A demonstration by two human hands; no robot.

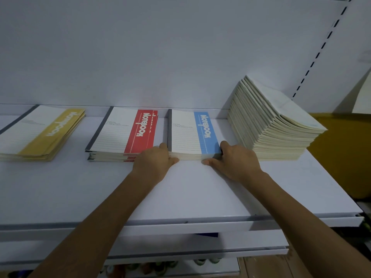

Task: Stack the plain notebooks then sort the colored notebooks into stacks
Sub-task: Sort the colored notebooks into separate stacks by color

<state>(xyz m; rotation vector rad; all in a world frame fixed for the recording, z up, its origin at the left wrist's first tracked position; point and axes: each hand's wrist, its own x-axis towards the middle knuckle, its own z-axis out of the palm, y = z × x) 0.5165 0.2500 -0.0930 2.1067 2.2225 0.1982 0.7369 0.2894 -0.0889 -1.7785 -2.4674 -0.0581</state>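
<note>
Your yellow notebook stack (40, 131) runs out of view at the left, so its full extent can't be made out. The fingers of your left hand (154, 161) slip into the narrow gap between the red notebook stack (124, 133) and the blue notebook stack (192, 133), and most of them are hidden there. The fingertips of your right hand (234, 161) are likewise tucked out of sight against the blue stack's right side. Below the shelf (180, 193), a lower shelf (180, 251) shows only its front lip, and the small items beneath it are too blurred to identify.

Both hands bracket the blue stack at its front corners, with fingers laid along its sides and thumbs lying along its front edge. They press against it rather than closing round it. The stack lies flat on the shelf, right of middle, with its far end near the back edge.

Its top cover is white with ruled lines, a grey spine strip on the left and a blue band reading "Notebook" on the right. The red and yellow stacks lie to its left along the back edge. Their lower notebooks sit slightly askew.

The plain notebook stack (277, 121), cream and much taller, sits just beside the blue stack toward the back right corner. Its upper notebooks slump and fan to the right.
</note>
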